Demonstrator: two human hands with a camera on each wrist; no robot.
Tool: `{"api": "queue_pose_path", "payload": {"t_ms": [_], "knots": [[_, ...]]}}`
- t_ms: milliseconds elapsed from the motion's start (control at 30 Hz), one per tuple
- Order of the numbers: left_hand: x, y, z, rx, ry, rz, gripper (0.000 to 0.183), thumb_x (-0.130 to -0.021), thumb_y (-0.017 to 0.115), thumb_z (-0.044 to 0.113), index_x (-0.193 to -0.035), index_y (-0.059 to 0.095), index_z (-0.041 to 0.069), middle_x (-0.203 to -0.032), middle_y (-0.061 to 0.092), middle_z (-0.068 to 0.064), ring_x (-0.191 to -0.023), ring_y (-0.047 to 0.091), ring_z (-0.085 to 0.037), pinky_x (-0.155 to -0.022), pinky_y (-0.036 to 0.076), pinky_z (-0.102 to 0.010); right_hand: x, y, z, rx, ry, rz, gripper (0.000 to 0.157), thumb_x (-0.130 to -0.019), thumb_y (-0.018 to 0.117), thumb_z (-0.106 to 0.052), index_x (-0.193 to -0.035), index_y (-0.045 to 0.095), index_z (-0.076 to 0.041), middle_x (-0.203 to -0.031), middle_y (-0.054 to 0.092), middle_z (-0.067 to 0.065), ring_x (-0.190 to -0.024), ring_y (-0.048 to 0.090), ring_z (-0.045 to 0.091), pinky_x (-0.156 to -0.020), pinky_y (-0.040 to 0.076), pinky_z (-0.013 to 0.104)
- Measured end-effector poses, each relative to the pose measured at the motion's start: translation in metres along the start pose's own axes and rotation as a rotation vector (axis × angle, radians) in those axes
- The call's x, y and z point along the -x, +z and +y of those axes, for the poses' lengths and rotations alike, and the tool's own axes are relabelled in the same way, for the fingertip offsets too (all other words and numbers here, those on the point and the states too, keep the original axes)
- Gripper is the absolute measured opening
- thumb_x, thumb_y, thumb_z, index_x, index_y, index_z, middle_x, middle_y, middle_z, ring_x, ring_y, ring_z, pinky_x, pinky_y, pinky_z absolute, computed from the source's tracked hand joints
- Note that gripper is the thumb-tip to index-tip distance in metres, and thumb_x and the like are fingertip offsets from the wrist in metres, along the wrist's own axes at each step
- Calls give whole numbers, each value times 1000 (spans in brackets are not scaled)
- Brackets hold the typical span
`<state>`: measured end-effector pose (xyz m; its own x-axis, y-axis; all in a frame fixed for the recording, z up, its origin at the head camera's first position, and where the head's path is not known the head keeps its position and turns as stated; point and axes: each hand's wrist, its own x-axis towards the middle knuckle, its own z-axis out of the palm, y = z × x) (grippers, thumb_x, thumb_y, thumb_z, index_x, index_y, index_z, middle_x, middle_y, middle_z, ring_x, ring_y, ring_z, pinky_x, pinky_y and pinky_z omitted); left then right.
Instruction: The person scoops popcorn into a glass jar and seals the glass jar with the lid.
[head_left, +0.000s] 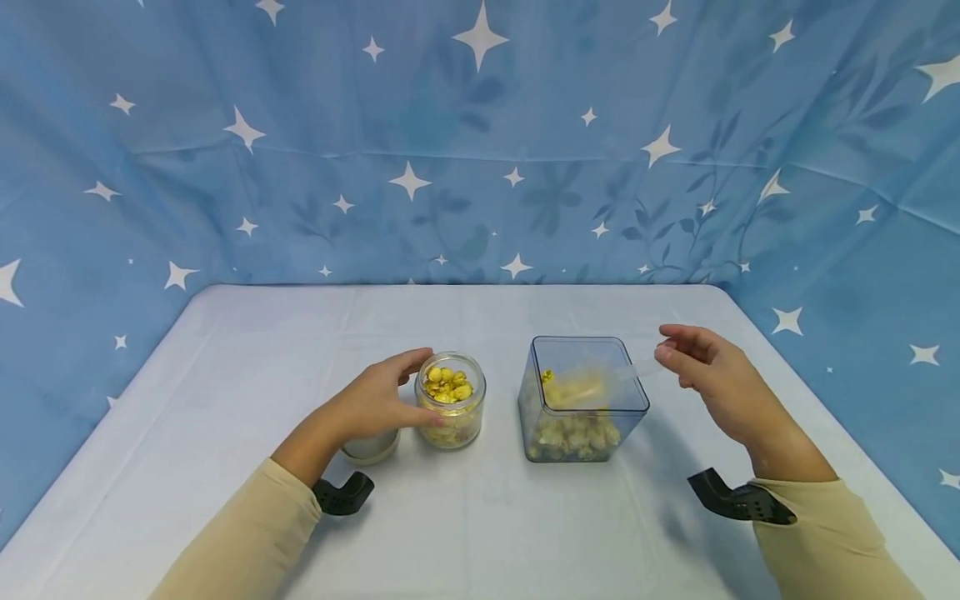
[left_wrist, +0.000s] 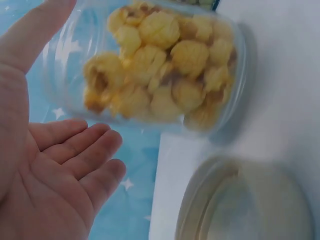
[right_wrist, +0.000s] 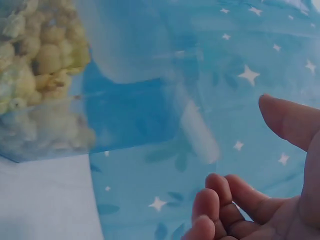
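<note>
A clear round jar (head_left: 450, 412) of yellow popcorn stands left of centre. My left hand (head_left: 382, 400) spreads around its left side, thumb along the front, index fingertip near the rim; in the left wrist view the fingers (left_wrist: 102, 145) are extended beside the jar (left_wrist: 160, 65). To its right stands a transparent square container (head_left: 528, 408) holding more popcorn. A blurred, translucent scoop (head_left: 611, 379) leans inside, its handle (right_wrist: 200, 130) reaching past the right rim. Just beyond that handle's end, my right hand (head_left: 708, 375) hovers with thumb and fingers parted, holding nothing.
A round pale lid (head_left: 371, 450) lies on the white-covered table (head_left: 480, 533), partly hidden under my left hand, close to the jar. Blue curtain with white stars (head_left: 480, 208) hangs behind the table and along both sides.
</note>
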<state>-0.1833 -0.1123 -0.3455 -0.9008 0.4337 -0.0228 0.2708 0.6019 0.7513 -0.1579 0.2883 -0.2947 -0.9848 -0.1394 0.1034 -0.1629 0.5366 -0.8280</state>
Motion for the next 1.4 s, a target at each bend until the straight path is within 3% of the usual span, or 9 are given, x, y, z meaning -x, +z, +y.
{"api": "queue_pose_path", "payload": {"t_ms": [133,233,433,600,733,900,1067,1400], "knots": [[15,-12,-4,-15,10,26,96,-62,75,52,-139,30,16,-137,36,0,-123,36,-25,-98,32,-40,8,3,-22,3,-38,99,51,-89,57,-24,-132,37,-5,-113,45,5,-98,44,15,-74,40,11],[27,-20,-7,-43,0,45,96,-62,75,52,-139,30,17,-137,36,0,-123,35,-29,-97,33,-43,15,9,-38,-31,-106,124,50,-87,60,-18,-131,38,-8,-118,46,4,-103,44,15,-78,40,11],[49,-28,-18,-91,-49,78,99,-61,74,56,-139,30,14,-137,36,-2,-121,37,-33,-94,35,-47,23,35,-67,-142,-272,8,57,-83,63,-4,-133,36,-8,-132,40,4,-118,41,18,-88,39,17],[59,-28,-28,-134,-89,93,99,-62,77,49,-139,29,8,-137,37,-9,-119,38,-36,-93,35,-49,18,67,-82,-212,-308,-99,69,-77,70,-6,-136,33,-7,-137,37,1,-124,35,17,-95,35,24],[62,-25,-35,-175,-123,83,101,-62,78,46,-139,28,3,-137,35,-14,-123,33,-35,-95,31,-51,14,100,-90,-201,-240,-152,78,-73,75,-20,-137,32,-11,-138,34,-4,-126,31,11,-98,32,27],[64,-18,-42,-209,-146,60,108,-58,78,50,-138,27,-1,-136,34,-17,-125,29,-35,-97,28,-52,14,135,-98,-157,-170,-152,87,-69,78,-30,-139,29,-15,-139,31,-8,-127,28,8,-100,28,27],[61,-13,-47,-220,-145,65,110,-55,79,52,-137,29,-2,-134,37,-18,-123,31,-36,-96,30,-51,14,157,-102,-140,-139,-106,88,-67,80,-27,-138,30,-13,-137,32,-9,-126,31,12,-100,29,27],[58,-5,-51,-248,-160,28,103,-60,80,43,-136,29,-3,-135,36,-19,-123,32,-36,-97,28,-51,1,191,-80,-97,-34,-67,91,-69,76,-32,-141,24,-10,-142,27,0,-126,29,16,-98,33,36]]}}
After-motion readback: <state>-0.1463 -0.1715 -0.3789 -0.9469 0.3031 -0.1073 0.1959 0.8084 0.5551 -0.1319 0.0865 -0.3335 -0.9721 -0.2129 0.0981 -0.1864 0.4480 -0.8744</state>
